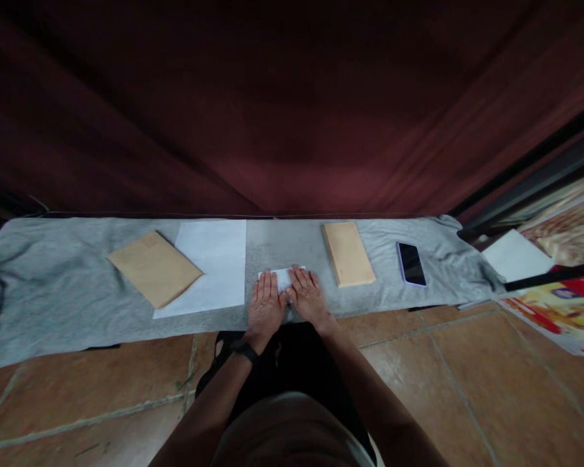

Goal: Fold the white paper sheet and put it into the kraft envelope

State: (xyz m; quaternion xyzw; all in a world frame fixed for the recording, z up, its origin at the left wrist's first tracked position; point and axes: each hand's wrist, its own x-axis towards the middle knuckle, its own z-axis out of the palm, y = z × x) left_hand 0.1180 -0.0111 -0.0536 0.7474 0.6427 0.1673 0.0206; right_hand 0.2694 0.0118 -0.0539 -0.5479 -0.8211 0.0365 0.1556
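Note:
A small piece of white folded paper (282,279) lies on the grey cloth near its front edge, mostly covered by my hands. My left hand (266,303) rests flat on its left part, fingers stretched forward. On the right part lies my right hand (307,293), also flat with its fingers out. The two thumbs nearly meet over the paper. Right of my hands is a stack of brown envelopes (350,253). To the left, more brown envelopes (155,267) lie askew, partly over large white paper sheets (218,259).
A phone (411,264) with a pale purple edge lies on the grey cloth (72,279) at the right. Behind the cloth hangs a dark red curtain (292,130). A colourful printed box (564,311) and a white sheet (518,255) are at far right. Tiled floor (432,363) runs in front.

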